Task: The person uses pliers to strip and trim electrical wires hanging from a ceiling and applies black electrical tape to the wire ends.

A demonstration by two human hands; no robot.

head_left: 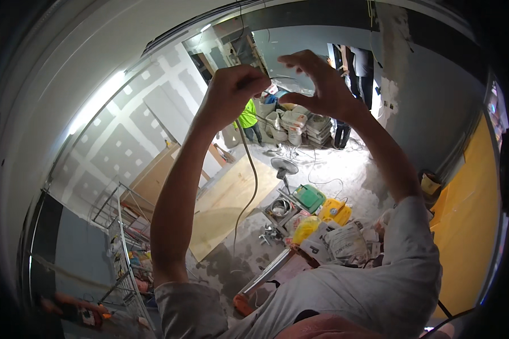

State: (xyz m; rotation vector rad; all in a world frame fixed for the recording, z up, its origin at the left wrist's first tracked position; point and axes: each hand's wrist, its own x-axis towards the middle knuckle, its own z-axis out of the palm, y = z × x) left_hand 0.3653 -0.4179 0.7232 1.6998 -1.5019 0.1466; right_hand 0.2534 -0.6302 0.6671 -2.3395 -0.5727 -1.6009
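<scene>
The left hand [234,93] is raised high and clenched on a dark cable [256,181]; a thin length pokes out past the knuckles toward the right hand, while the rest hangs from behind the wrist in a loose curve. The right hand [322,85] is also up, just beside it, fingers spread and bent, thumb apart, grasping nothing. Lower down, the cable passes in front of a plywood sheet [226,200] lying on the floor [345,169] and runs past that sheet's near edge; whether its end touches the floor cannot be told.

Plenty crowds the floor below. Off the sheet's right edge stand a round fan [284,165], a green container [309,198] and a yellow case [335,211], with a yellow bag [306,230] and pale sacks [348,243] closer to the wearer. A silver metal rail [268,272] with an orange end slants up beside the sacks. To the left, a metal frame [124,254] stands near the wall. Toward the floor's far edge, stacked bags [318,130] fill the space between a person in a bright yellow-green top [247,116], partly behind the left wrist, and another in dark trousers [366,90], partly covered by the right arm.
</scene>
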